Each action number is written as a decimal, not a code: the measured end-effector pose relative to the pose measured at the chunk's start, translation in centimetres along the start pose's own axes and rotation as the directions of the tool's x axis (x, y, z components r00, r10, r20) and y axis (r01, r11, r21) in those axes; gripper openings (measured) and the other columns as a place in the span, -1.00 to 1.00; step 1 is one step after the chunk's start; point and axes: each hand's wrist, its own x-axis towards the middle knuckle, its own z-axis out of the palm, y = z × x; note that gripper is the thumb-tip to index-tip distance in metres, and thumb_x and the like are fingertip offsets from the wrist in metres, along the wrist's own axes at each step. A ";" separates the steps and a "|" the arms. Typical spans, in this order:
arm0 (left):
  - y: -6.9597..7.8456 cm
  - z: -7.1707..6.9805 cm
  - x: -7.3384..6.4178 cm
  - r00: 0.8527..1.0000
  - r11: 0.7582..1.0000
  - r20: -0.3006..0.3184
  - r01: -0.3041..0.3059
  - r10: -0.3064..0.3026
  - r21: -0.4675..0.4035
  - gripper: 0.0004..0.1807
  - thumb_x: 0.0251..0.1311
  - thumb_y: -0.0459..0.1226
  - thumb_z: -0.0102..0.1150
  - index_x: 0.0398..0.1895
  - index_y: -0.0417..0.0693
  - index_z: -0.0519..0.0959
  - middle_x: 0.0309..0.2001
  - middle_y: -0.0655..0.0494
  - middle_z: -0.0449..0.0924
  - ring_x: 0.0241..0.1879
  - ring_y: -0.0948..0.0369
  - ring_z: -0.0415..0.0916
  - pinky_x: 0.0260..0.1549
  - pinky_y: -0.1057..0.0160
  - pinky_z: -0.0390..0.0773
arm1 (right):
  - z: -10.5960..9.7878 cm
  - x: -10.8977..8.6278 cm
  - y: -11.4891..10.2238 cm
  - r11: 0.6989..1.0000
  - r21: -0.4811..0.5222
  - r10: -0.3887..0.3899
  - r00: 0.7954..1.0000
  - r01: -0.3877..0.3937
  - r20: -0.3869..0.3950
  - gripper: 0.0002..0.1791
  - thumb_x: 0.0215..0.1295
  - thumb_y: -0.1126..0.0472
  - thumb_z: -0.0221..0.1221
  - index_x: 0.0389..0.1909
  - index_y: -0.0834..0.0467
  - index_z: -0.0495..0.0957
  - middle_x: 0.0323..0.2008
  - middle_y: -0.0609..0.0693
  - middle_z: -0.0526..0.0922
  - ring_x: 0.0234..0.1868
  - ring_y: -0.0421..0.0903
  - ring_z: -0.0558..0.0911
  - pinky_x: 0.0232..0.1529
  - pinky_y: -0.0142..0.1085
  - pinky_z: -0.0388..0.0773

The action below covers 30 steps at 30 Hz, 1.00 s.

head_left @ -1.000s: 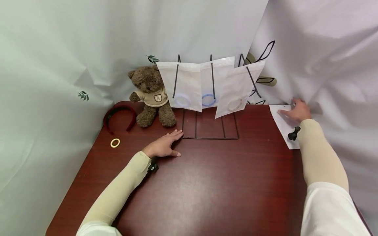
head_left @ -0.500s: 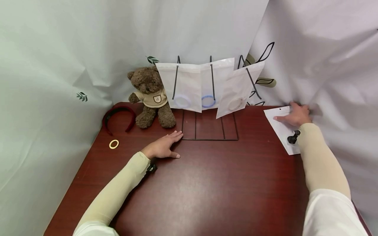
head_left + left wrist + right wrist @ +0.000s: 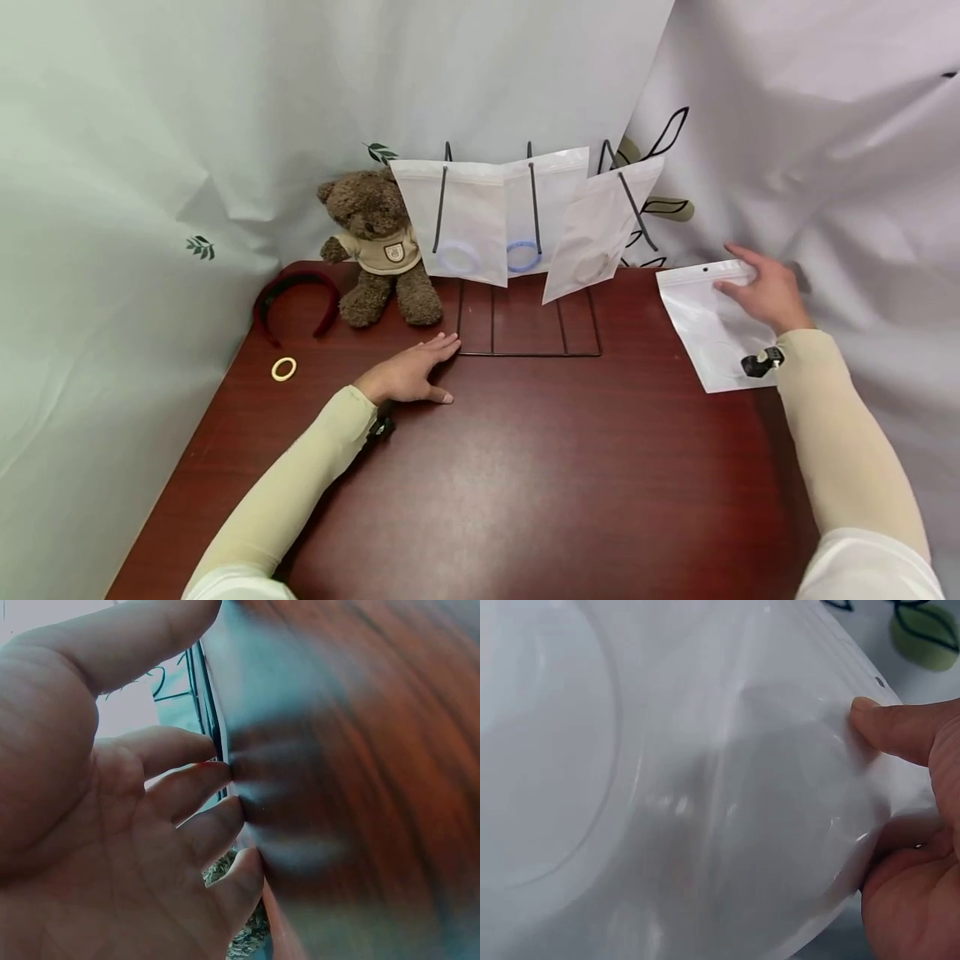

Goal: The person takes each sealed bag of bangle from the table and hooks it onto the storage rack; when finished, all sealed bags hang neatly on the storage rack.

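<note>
My right hand (image 3: 774, 293) pinches the edge of a white zip bag (image 3: 693, 321) at the table's right side. In the right wrist view the thumb (image 3: 900, 729) lies on the bag's near face, and the other fingers are mostly hidden behind it. A round outline shows through the film of the bag (image 3: 626, 761). My left hand (image 3: 408, 373) lies with straight fingers at the front left corner of a black wire rack (image 3: 532, 356). Its fingertips touch the tabletop. On the rack hang three similar bags, left (image 3: 468, 208), middle (image 3: 553, 200) and right (image 3: 600, 229), each with a ring inside.
A brown teddy bear (image 3: 371, 215) in a beige shirt sits left of the rack. Beside it lie a dark red headband (image 3: 258, 308) and a pale yellow ring (image 3: 274, 371). White curtains (image 3: 112, 167) enclose the back and sides of the reddish-brown table (image 3: 525, 467).
The right hand has drawn its bag left and toward me, and more of the bag's face shows. My left hand stays at the rack's corner.
</note>
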 end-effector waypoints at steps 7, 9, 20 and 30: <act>0.0 0.0 0.0 1.000 1.000 0.002 0.000 0.000 -0.001 0.10 0.14 0.03 0.43 0.62 -0.08 0.00 0.65 -0.02 -0.13 0.65 0.00 -0.24 0.59 -0.09 -0.05 | -0.6 -2.1 -2.6 0.998 0.003 -0.056 0.992 0.056 -0.110 -0.40 0.23 -0.04 0.38 0.32 -0.24 0.53 0.30 0.18 0.55 0.33 0.25 0.50 0.34 -0.13 0.40; 0.0 0.1 0.0 1.000 1.000 0.004 0.001 -0.001 0.004 0.10 0.15 0.03 0.42 0.62 -0.08 0.00 0.65 -0.02 -0.14 0.65 0.00 -0.24 0.59 -0.09 -0.05 | -0.8 -2.7 -3.5 0.997 0.004 -0.080 0.987 0.081 -0.138 -0.45 0.21 -0.05 0.40 0.26 -0.25 0.58 0.23 0.17 0.61 0.27 -0.12 0.59 0.20 -0.43 0.38; 0.0 0.1 -0.1 1.000 1.000 -0.007 0.002 -0.002 -0.011 0.10 0.13 0.00 0.44 0.61 -0.09 0.01 0.65 -0.03 -0.12 0.65 -0.01 -0.23 0.58 -0.10 -0.04 | -1.0 -5.7 -8.9 0.945 0.159 -0.228 0.925 0.286 -0.305 -0.54 0.07 0.19 0.50 0.05 -0.11 0.74 -0.25 -0.75 0.59 -0.69 -0.36 0.19 -0.58 -0.46 0.18; -0.2 0.2 -0.1 1.000 1.000 -0.008 0.003 -0.003 -0.009 0.10 0.13 0.02 0.43 0.62 -0.06 0.00 0.65 -0.02 -0.13 0.65 -0.01 -0.23 0.58 -0.11 -0.03 | -1.6 -8.6 -13.9 0.877 0.227 -0.317 0.865 0.424 -0.389 -0.62 0.00 0.42 0.47 -0.09 0.19 0.77 -0.78 -0.35 0.45 -0.88 -0.38 0.19 -0.78 -0.44 0.09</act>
